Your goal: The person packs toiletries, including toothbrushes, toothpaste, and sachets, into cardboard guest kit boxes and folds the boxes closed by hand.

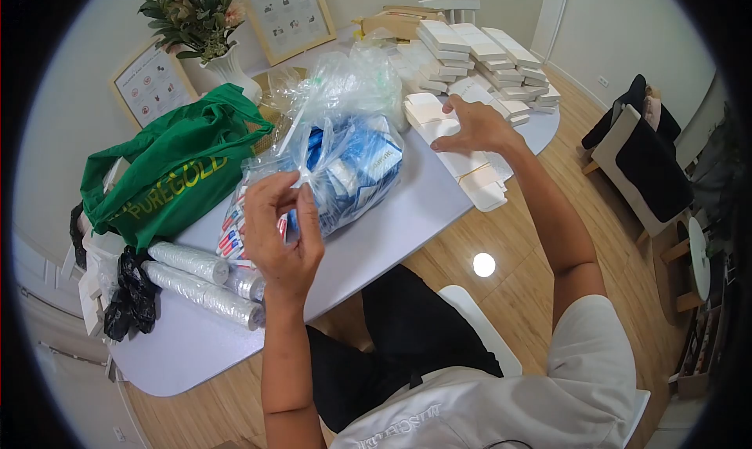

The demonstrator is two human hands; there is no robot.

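My left hand (283, 233) is raised before a clear plastic bag (356, 175) of blue-and-white packets. Its fingers are loosely curled, the thumb and forefinger tips close to the bag's gathered top, and nothing shows in its grip. Over to the right, my right hand (479, 126) hovers with thumb and fingers spread above flat white boxes (453, 138). Nearer the table edge, a rubber band (475, 171) circles a bundle of these white pieces. Partly behind my left hand are small red, white and blue packs (233, 228) in clear plastic.
A green cloth bag (176, 167) stands at left, beside clear plastic rolls (200, 292) and a black plastic bag (131, 296). White boxes (489, 57) are stacked at the back right. Behind are a flower vase (227, 71) and framed signs (288, 14). A chair (638, 155) stands right.
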